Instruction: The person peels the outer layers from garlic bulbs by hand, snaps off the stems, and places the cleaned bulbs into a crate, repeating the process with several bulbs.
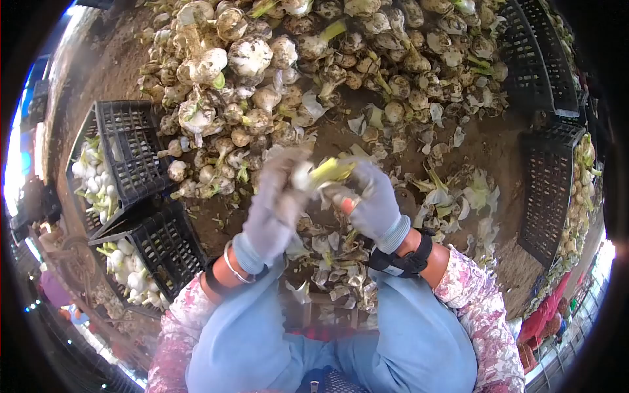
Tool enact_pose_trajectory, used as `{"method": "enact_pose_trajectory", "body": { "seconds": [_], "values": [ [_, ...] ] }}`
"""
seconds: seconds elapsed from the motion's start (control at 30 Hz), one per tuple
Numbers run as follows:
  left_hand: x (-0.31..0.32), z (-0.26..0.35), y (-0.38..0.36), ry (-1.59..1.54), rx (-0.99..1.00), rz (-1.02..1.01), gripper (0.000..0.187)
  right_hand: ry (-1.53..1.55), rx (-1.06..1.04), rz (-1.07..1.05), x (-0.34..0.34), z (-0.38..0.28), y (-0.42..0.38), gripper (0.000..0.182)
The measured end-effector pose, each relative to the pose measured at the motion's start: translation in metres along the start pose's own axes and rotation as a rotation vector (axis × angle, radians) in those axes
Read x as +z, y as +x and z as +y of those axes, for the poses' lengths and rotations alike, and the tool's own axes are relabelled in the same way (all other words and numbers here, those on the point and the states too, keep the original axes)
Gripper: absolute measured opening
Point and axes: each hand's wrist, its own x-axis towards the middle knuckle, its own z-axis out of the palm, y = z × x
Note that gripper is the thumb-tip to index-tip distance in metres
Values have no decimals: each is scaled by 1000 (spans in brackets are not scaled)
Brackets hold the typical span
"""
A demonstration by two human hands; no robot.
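Between my gloved hands is a garlic bulb [303, 177] with a short yellow-green stem [331, 171] pointing right. My left hand [275, 203] is closed around the white bulb end, its fingers smeared by motion. On the stem side, my right hand [375, 198] has its fingers bent in and closed on the stem and outer leaves. An orange-red patch shows at the right thumb tip. Both gloves are grey and soiled. Below the hands, loose peeled skins [331, 255] lie on the ground between my knees.
A large heap of dirty garlic bulbs [249, 56] spreads ahead. At left, black crates [134, 147] hold cleaned white bulbs [95, 177]. More black crates [547, 190] stand at right, with garlic beyond them. Papery skins [472, 196] litter the ground right of my hands.
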Motion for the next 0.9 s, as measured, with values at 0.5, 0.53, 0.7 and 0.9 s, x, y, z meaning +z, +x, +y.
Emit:
{"method": "enact_pose_trajectory", "body": {
  "seconds": [0.5, 0.53, 0.7, 0.9],
  "values": [
    [-19, -4, 7, -484, 41, -9, 25, 1057, 266, -46, -13, 15, -7, 23],
    [-23, -3, 7, -582, 49, -39, 25, 1089, 294, -31, -17, 7, -5, 24],
    [-41, -16, -1, -735, 106, 28, 41, -550, 161, -519, -67, 28, 0, 31],
    [-26, 3, -3, -508, 41, 59, 44, -968, -197, -94, -36, 9, -6, 37]
  ]
}}
